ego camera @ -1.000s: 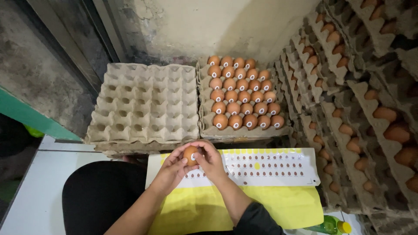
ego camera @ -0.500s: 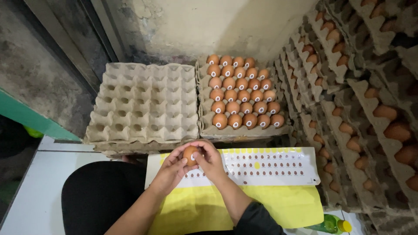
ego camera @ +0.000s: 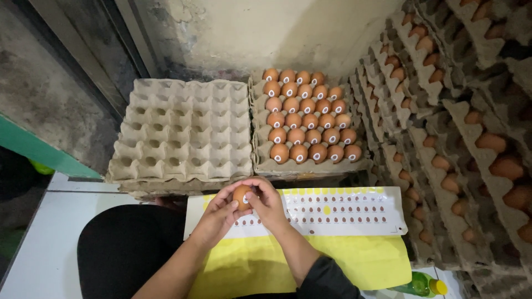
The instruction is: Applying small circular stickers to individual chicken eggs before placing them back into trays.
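Brown egg (ego camera: 242, 196) | pinched by fingers of left hand (ego camera: 217, 217) and right hand (ego camera: 270, 203) | over sticker sheet (ego camera: 343, 211)

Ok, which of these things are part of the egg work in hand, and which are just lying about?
In use:
- brown egg, held between left hand and right hand
- sticker sheet under the hands
- tray of stickered eggs
- empty tray stack

Lying about:
- green bottle with yellow cap
- leaning stacks of filled trays at the right
- yellow sheet
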